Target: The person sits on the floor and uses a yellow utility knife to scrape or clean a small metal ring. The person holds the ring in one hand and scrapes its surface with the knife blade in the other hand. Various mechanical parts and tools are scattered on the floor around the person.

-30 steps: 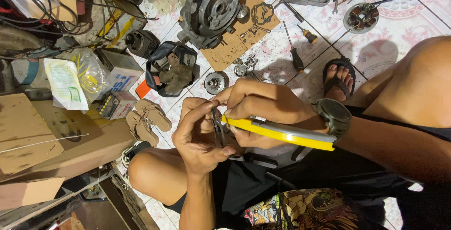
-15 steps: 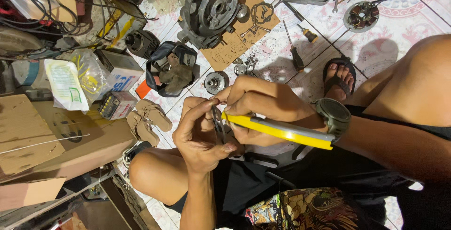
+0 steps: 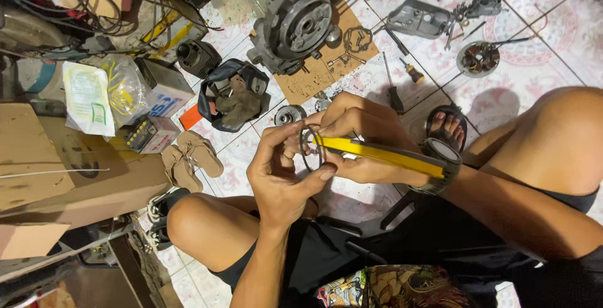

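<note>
Left hand [image 3: 279,179] fingers pinch a thin dark metal ring [image 3: 309,148], held upright above the lap. Right hand [image 3: 361,135] grips yellow-handled pliers [image 3: 383,154], nose at the ring. Grey engine casing [image 3: 298,22] lies on brown cardboard [image 3: 314,78] beyond

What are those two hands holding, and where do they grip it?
The left hand pinches a thin metal ring by its rim. The right hand grips yellow-handled pliers by the handles, their tip at the ring.
</note>
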